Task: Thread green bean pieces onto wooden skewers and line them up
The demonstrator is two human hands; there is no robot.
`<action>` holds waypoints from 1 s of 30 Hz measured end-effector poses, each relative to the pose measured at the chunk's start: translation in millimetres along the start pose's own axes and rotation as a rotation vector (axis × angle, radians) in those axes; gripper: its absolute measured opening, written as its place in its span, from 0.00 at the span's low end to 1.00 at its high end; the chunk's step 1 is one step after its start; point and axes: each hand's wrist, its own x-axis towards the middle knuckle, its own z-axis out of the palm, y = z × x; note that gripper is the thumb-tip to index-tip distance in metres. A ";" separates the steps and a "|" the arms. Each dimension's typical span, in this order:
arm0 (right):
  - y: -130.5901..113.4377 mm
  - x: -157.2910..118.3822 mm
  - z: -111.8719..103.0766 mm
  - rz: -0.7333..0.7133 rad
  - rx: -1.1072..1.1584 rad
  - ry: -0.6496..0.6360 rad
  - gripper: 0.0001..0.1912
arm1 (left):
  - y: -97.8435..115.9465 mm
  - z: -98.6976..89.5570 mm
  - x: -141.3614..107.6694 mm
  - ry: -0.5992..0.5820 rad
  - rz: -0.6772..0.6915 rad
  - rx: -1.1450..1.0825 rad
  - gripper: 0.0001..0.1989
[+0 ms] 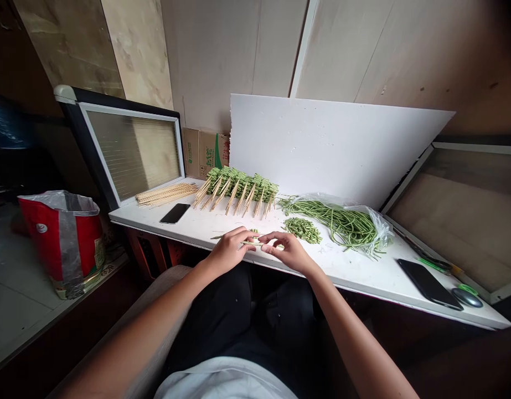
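Note:
My left hand is closed on a thin stick at the table's front edge. Beside it, my right hand has its thumb and fingers curled round the stick's other end, where small green bean pieces seem to be; the fingers hide part of them. A few green pieces lie just behind the hands. Right of them is a pile of cut green beans, with long uncut beans in a clear plastic bag further right. Stacked bean skewers stand behind, their bare stick ends pointing forward.
Bare sticks and a phone lie at the left of the white table. Another phone, scissors and a rounded dark object are at the right. A red bag stands at the far left.

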 end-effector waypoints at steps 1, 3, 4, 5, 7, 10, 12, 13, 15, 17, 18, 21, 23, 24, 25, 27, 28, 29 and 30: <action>-4.2 -0.2 4.9 -0.032 -0.015 0.027 0.16 | 1.4 -0.1 0.5 -0.004 0.003 -0.001 0.16; -6.9 -0.6 11.2 -0.081 -0.043 0.080 0.13 | 2.5 -1.2 1.6 -0.022 0.003 0.004 0.16; -6.2 -0.7 12.5 -0.097 -0.049 0.104 0.12 | 2.2 -2.2 2.2 -0.031 0.000 0.012 0.16; -4.9 -0.7 12.8 -0.106 -0.051 0.125 0.12 | 1.4 -3.3 2.9 -0.035 -0.002 0.024 0.15; -1.9 -0.6 11.7 -0.112 -0.058 0.159 0.11 | -1.1 -5.5 3.9 -0.034 -0.002 0.057 0.11; 0.8 -0.7 11.2 -0.132 -0.088 0.165 0.11 | -4.8 -7.1 4.0 -0.029 0.000 0.107 0.04; 0.7 -1.3 13.6 -0.156 -0.115 0.148 0.12 | -6.0 -6.9 3.1 -0.039 -0.001 0.110 0.03; 0.2 -1.7 15.5 -0.169 -0.128 0.145 0.12 | -6.3 -6.5 2.5 -0.046 0.000 0.106 0.03; -1.4 -2.5 19.4 -0.195 -0.151 0.160 0.11 | -6.4 -5.4 1.5 -0.049 0.002 0.113 0.03; -3.2 -3.1 22.5 -0.220 -0.167 0.188 0.08 | -6.3 -4.1 0.7 -0.048 0.005 0.154 0.03; -3.9 -3.3 23.5 -0.232 -0.173 0.196 0.07 | -6.2 -3.3 0.5 -0.058 0.012 0.178 0.02; -4.4 -3.5 24.2 -0.260 -0.182 0.183 0.04 | -5.3 -0.5 -0.3 -0.135 0.054 0.220 0.06; -3.0 -3.7 23.4 -0.266 -0.179 0.161 0.05 | -4.6 1.2 -0.9 -0.175 0.071 0.219 0.09; -1.9 -3.9 22.8 -0.266 -0.169 0.148 0.05 | -4.4 1.9 -1.2 -0.186 0.074 0.208 0.11; -0.7 -4.1 22.1 -0.263 -0.153 0.133 0.06 | -4.3 2.5 -1.5 -0.193 0.079 0.188 0.12; 1.8 -4.3 20.8 -0.251 -0.111 0.098 0.07 | -4.4 3.7 -1.7 -0.206 0.093 0.130 0.14; 2.9 -4.3 20.0 -0.242 -0.090 0.079 0.07 | -4.5 4.5 -1.8 -0.209 0.100 0.100 0.15; 3.8 -4.0 19.1 -0.233 -0.072 0.063 0.06 | -4.4 5.5 -1.7 -0.208 0.105 0.071 0.15; 4.6 -3.5 17.9 -0.225 -0.057 0.049 0.06 | -4.2 6.6 -1.7 -0.205 0.107 0.049 0.15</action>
